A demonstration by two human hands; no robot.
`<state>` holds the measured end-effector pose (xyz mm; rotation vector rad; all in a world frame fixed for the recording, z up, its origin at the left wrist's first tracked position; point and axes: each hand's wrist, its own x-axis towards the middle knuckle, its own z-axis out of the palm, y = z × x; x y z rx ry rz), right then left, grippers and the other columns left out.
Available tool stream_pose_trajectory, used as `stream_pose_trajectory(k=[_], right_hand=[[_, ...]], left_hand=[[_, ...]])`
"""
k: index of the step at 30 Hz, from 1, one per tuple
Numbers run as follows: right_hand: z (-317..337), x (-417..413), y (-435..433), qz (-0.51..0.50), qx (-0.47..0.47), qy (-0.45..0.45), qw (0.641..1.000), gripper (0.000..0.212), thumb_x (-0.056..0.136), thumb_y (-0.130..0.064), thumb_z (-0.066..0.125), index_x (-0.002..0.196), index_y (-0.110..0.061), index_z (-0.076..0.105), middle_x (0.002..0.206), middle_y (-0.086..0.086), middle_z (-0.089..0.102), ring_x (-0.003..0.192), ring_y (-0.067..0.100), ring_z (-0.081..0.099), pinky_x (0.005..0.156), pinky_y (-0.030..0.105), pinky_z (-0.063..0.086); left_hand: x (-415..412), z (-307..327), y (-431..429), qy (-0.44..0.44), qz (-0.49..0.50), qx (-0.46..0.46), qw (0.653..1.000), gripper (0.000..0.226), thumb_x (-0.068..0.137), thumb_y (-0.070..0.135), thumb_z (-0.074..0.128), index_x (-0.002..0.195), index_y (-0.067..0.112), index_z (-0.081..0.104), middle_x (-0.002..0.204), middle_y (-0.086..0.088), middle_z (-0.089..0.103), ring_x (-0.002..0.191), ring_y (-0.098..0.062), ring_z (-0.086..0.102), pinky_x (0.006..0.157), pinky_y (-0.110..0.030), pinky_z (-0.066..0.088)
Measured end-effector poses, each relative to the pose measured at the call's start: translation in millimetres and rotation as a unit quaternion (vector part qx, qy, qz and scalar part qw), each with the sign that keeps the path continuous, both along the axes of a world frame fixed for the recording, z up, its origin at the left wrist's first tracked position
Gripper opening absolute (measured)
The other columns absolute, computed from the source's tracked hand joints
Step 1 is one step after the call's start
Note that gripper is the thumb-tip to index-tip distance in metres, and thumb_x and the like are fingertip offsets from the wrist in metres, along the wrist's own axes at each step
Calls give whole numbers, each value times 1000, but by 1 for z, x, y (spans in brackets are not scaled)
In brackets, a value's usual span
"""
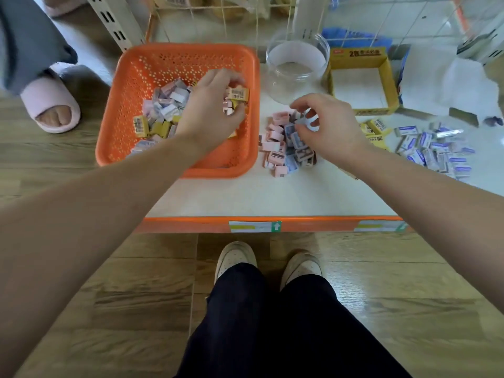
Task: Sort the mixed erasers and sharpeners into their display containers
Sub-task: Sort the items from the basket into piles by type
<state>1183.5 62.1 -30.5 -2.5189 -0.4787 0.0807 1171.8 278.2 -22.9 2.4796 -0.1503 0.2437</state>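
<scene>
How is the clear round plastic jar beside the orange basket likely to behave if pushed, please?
The clear round plastic jar looks empty, so it is probably light and would slide easily on the smooth white shelf. Its round wall suggests it could roll if tipped over.

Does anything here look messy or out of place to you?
Nothing looks damaged, but the clear jar and yellow box sit empty while sharpeners and erasers lie in loose heaps on the shelf beside them.
</scene>
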Motion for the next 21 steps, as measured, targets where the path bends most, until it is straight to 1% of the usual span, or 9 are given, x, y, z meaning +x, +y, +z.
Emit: stream_pose_trajectory(k=[2, 4, 8, 10, 13, 15, 17, 19, 21], right_hand=[[5, 1, 13, -2, 25, -17, 1000, 28, 85, -13, 61, 113, -14, 63, 110, 2, 61, 87, 10, 53, 85, 22, 44], [9, 2, 27, 2, 45, -28, 999, 26, 85, -12, 60, 111, -13, 65, 105, 2, 60, 82, 9, 53, 81, 19, 43], [9, 3, 55, 34, 60, -52, 996, 24, 85, -11, 60, 108, -12, 67, 95, -5, 52, 79, 6, 50, 75, 3, 34], [5, 3, 70, 58, 59, -52, 995, 25, 83, -12, 60, 107, -10, 66, 94, -4, 51, 79, 8, 51, 78, 10, 38], [-2, 7, 93, 99, 34, -49, 993, 28, 80, -14, 61, 107, -10, 66, 102, 8, 59, 90, 15, 55, 83, 22, 38], [-5, 12, 110, 131, -9, -42, 990, 32, 80, -16, 63, 112, -11, 64, 111, 11, 60, 104, 24, 54, 90, 26, 36], [-8, 16, 123, 152, -85, -37, 984, 38, 82, -23, 63, 119, -17, 60, 120, 11, 57, 116, 29, 49, 95, 34, 37], [-10, 19, 131, 144, -182, -26, 972, 44, 83, -29, 62, 126, -23, 53, 127, 8, 53, 121, 29, 45, 94, 38, 38], [-11, 18, 135, 135, -261, -37, 955, 44, 84, -28, 61, 126, -23, 52, 128, 6, 53, 121, 29, 46, 94, 38, 36]], left_hand=[[-5, -3, 21, 13, 28, 8, 999, 33, 80, 10, 60, 113, 11, 57, 104, 2, 56, 87, -8, 48, 72, 0, 27], [-12, -9, 41, 29, 49, 15, 998, 33, 80, 9, 61, 112, 9, 58, 100, 1, 57, 84, -10, 49, 70, 2, 26], [-21, -27, 69, 96, 80, 33, 992, 29, 80, 8, 60, 109, 9, 59, 97, -3, 61, 85, -17, 57, 78, -23, 43], [-20, -30, 76, 127, 79, 36, 988, 30, 80, 8, 60, 110, 9, 58, 101, -7, 63, 90, -22, 59, 82, -31, 47], [-15, -32, 81, 151, 64, 81, 983, 36, 80, 6, 60, 115, 11, 56, 107, -8, 60, 99, -25, 56, 86, -34, 46], [-13, -35, 85, 152, 57, 106, 981, 39, 79, 6, 60, 117, 13, 55, 116, -9, 55, 107, -27, 52, 91, -38, 45], [-11, -39, 88, 151, 65, 112, 980, 44, 78, 6, 62, 121, 14, 53, 123, -12, 50, 114, -31, 47, 95, -43, 42], [-8, -41, 92, 150, 92, 113, 978, 48, 79, 7, 62, 126, 14, 50, 130, -14, 43, 122, -32, 39, 101, -43, 38], [-7, -42, 95, 151, 116, 107, 976, 50, 81, 8, 61, 129, 14, 49, 134, -14, 38, 127, -32, 33, 105, -39, 33]])
